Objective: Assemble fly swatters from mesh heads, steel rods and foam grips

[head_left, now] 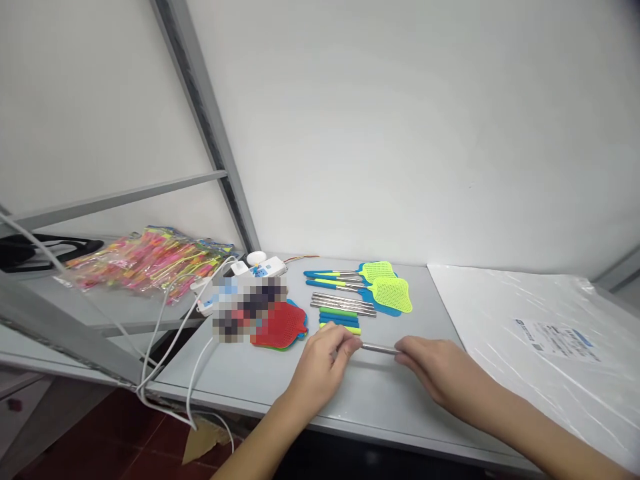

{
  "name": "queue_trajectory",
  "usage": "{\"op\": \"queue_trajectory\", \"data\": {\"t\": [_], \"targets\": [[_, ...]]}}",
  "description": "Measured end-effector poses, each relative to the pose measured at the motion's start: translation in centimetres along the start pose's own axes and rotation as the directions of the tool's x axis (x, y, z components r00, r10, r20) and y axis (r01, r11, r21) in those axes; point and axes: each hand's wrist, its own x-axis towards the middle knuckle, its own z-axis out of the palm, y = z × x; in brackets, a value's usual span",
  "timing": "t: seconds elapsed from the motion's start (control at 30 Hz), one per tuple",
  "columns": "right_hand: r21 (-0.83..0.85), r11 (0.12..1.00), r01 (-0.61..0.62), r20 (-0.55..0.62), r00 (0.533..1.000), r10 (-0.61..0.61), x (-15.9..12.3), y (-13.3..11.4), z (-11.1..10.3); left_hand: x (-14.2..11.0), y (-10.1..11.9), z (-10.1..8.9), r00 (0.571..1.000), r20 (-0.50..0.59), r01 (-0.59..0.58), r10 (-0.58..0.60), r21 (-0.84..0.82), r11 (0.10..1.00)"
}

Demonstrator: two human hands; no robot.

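The left hand [327, 350] and the right hand [440, 367] both held on to one thin, shiny silver metal rod [379, 349]. It was up over the front part of the flat light-grey worktop [370, 407]. The left hand pinched one end and the right hand held the other, with only the middle of the rod showing. Holding it at both ends probably kept it steady and nearly flat. I could not tell if the left hand hid something else too.

Just past the left hand lay a short row of soft-looking blue and green tube grips [339, 320]. Behind them were more shiny silver metal rods [344, 304], side by side. They were likely lined up like that so each one was easy to pick up.

Farther back lay some fly swatters with blue handles and yellow-green or blue mesh heads [393, 295]. Their handles all pointed left, maybe to keep the bunch neat, and some heads lay on top of others.

To the left was a pile of loose mesh swatter heads with a red one on top [283, 323], and bits of blue and green peeked out under it. The pile was perhaps set there so the left hand could reach it. Blurry squares hid what was next to it.
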Motion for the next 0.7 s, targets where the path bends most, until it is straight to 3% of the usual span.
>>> {"op": "queue_trajectory", "data": {"t": [0.1,0.2,0.3,0.37,0.43,0.53,0.6,0.7], "targets": [[0.213,0.977,-0.023,-0.012,1.000,0.026,-0.1,0.7,-0.2,0.2,-0.1,0.1,0.999,0.053,0.016,-0.013,-0.059,0.998],[0.486,0.874,0.014,-0.166,0.983,0.076,0.7,0.7,-0.4,0.4,0.1,1.5,0.994,0.053,0.108,-0.097,-0.268,0.957],[0.717,0.695,0.045,-0.290,0.926,0.240,2.6,-0.2,-0.2,0.8,0.8,3.6,0.994,0.099,0.076,-0.040,-0.390,0.918],[0.857,0.514,0.022,-0.236,0.905,0.355,4.1,-0.7,0.2,1.5,1.4,4.4,0.992,0.124,0.045,0.008,-0.417,0.908],[0.930,0.366,0.028,-0.177,0.907,0.381,5.6,-1.0,0.5,2.6,1.7,4.4,0.995,0.099,0.030,0.012,-0.405,0.914],[0.943,0.318,0.102,-0.223,0.900,0.374,7.4,-0.6,0.4,4.9,1.7,2.9,0.998,0.013,-0.053,0.057,-0.226,0.973],[0.939,0.320,0.123,-0.239,0.904,0.355,8.3,0.1,-0.1,6.5,1.4,1.3,0.990,0.033,-0.136,0.134,0.058,0.989],[0.936,0.344,0.074,-0.181,0.940,0.290,9.6,1.5,-0.9,8.8,0.2,-1.4,0.981,0.125,-0.191,0.149,0.468,0.863]]}}
